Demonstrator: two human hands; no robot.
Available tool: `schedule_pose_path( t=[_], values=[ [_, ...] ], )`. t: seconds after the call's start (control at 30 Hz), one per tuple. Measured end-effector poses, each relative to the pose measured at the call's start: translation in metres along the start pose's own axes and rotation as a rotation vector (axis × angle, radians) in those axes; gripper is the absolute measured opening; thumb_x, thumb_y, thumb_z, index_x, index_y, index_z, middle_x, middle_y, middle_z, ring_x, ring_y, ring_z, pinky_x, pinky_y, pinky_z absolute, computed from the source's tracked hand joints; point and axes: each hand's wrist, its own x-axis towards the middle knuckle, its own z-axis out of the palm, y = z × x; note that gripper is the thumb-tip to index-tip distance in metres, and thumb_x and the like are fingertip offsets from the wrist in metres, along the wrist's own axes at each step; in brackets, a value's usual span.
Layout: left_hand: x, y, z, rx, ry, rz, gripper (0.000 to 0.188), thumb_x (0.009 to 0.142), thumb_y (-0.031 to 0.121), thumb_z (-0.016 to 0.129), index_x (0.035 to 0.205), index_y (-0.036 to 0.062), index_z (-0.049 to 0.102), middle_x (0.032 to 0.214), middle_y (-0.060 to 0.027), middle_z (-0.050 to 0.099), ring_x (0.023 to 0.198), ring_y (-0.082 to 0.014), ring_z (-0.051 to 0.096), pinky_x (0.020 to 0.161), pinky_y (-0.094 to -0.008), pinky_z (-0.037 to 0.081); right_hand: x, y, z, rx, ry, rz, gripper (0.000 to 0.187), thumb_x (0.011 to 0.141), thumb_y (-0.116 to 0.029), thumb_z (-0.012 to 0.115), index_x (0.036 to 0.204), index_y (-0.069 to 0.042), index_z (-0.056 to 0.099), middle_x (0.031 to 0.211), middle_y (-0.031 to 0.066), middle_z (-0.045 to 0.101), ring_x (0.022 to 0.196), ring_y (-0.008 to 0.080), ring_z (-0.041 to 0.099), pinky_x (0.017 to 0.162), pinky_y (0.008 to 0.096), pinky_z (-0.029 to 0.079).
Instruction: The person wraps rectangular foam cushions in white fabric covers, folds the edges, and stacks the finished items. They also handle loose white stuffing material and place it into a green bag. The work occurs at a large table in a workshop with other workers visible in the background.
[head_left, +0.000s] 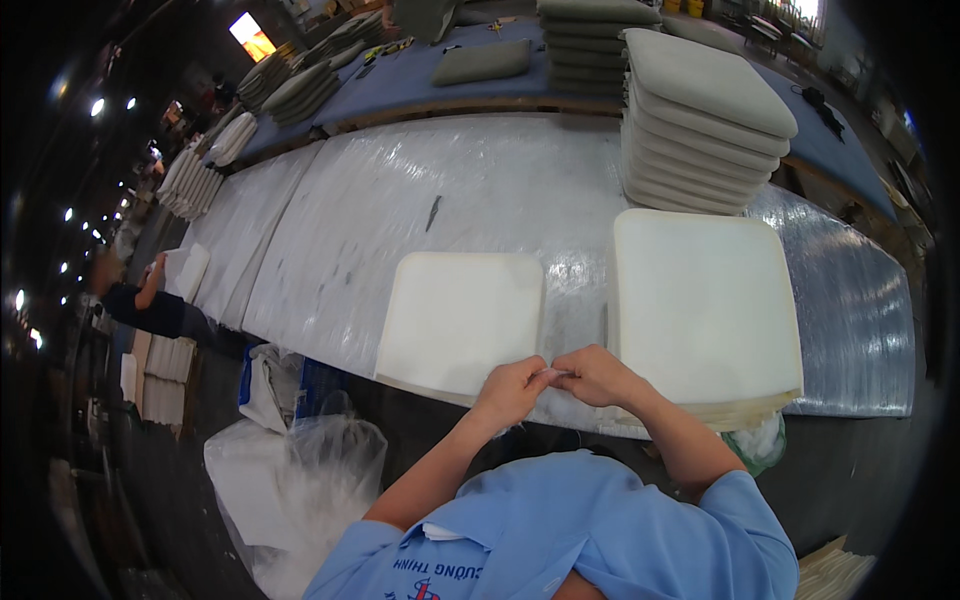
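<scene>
Close in front of my body my two hands meet, fingertips pinched together. Between them shows a small whitish bit, too small to name. My left hand (511, 391) is closed near the front right corner of a white cushion pad (463, 320). My right hand (600, 376) is closed too, beside the left edge of a taller stack of white cushion pads (706, 305). Both pads lie flat on the plastic-covered table (430, 185), with a narrow gap between them.
A tall stack of pale grey cushions (700, 120) stands behind the right stack. Beyond is a blue table (400, 85) with olive cushions (482, 62). A clear plastic bag (330, 460) sits below on the left. Another person (150, 300) works at far left.
</scene>
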Motion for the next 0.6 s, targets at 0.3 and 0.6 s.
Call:
schedule_pose_path(
  t=[0.3,0.6],
  values=[
    [-0.03,-0.113,-0.055,-0.269,0.355,-0.16,0.017,0.104,0.015,0.057,0.096,0.0045,0.066,0.077,-0.0019,0.063,0.071,-0.0096,0.056,0.067,-0.0273,0.046,0.022,0.014,-0.001,0.268,0.013,0.238,0.021,0.094,-0.021,0.069,0.096,0.0,0.07,0.072,0.0139,0.064,0.067,0.0216,0.061,0.065,0.0365,0.048],
    [-0.031,-0.176,-0.088,-0.386,0.103,-0.333,0.016,0.094,0.008,0.056,0.096,0.0028,0.071,0.084,-0.0009,0.067,0.079,-0.0102,0.059,0.074,-0.0278,0.049,0.114,0.011,0.052,0.582,0.145,0.304,0.021,0.096,-0.019,0.069,0.102,0.001,0.075,0.078,0.0013,0.066,0.07,0.0099,0.057,0.063,0.0297,0.049]
  ],
)
